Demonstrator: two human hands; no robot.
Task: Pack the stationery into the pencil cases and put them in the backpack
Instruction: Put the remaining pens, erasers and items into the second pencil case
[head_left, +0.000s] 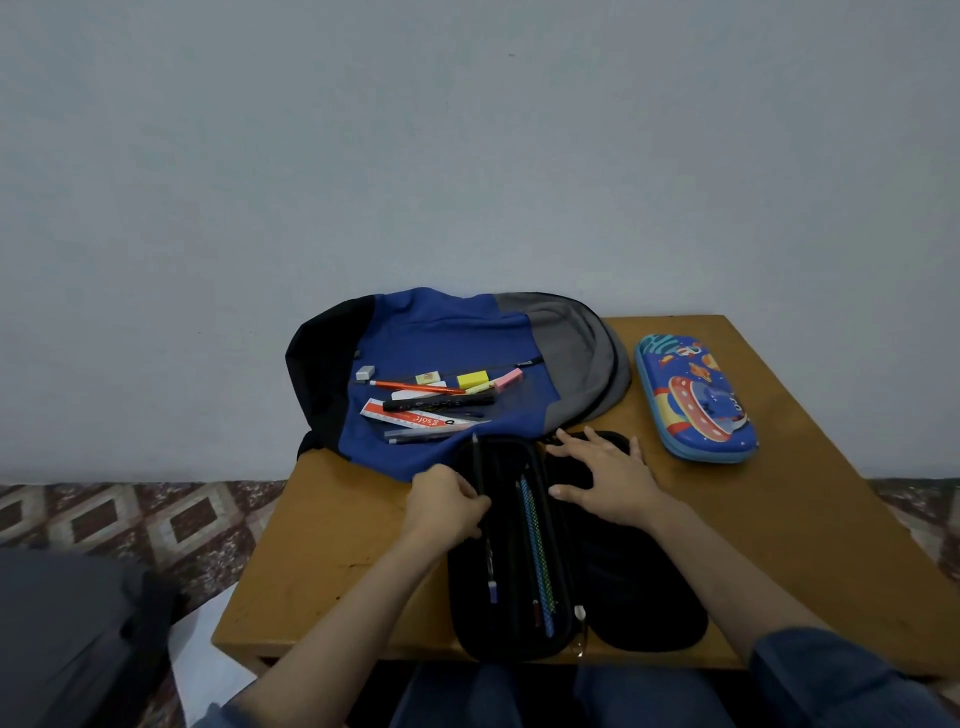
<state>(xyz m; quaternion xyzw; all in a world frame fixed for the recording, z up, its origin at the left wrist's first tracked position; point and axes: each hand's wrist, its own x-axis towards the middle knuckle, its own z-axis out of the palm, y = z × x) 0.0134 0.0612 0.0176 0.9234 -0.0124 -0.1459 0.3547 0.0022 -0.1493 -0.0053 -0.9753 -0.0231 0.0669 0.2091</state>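
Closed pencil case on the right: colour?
Pencil case: blue, cartoon space print; head view.

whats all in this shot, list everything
table: one, brown wood, against the wall
backpack: one, blue, black and grey, flat on the table's far left
erasers: four, grey, white, yellow, pink, in a row on the backpack
orange pencil: one, on the backpack
black marker: one, on the backpack
ruler: one, white and red, on the backpack
black case: one, open, at the table's near edge
dotted pencils: at least two, blue and green, inside the black case
blue case: one, space print, closed, table's right
left hand: holds a black pencil over the black case
right hand: flat on the case's open lid
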